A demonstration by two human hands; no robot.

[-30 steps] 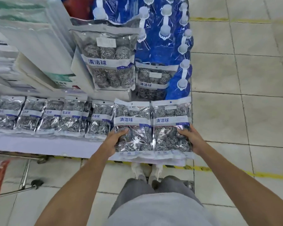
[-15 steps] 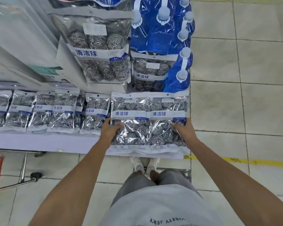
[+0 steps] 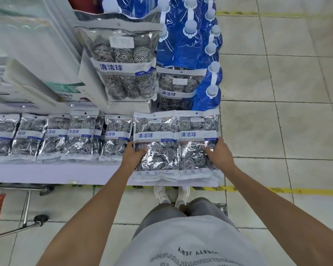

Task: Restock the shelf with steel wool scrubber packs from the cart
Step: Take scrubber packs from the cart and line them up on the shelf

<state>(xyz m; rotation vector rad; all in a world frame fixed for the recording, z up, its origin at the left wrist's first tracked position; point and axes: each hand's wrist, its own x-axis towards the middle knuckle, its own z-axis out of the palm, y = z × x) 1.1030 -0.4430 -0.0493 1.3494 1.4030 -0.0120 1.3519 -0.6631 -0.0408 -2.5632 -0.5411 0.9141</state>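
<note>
The white shelf runs across the middle, its front edge toward the person. Blue pouches hang above its right end. A big pack of scrubbers hangs above the shelf's middle, with a second hanging pack just right of it. A row of packs lies along the shelf from the left edge to the middle. At the right end two packs lie side by side, touching: the left pack and the right pack, their bottom edges at the shelf's front edge. The left hand grips the left pack's outer edge, fingers over its face. The right hand grips the right pack's outer edge likewise. The cart frame shows at lower left.
</note>
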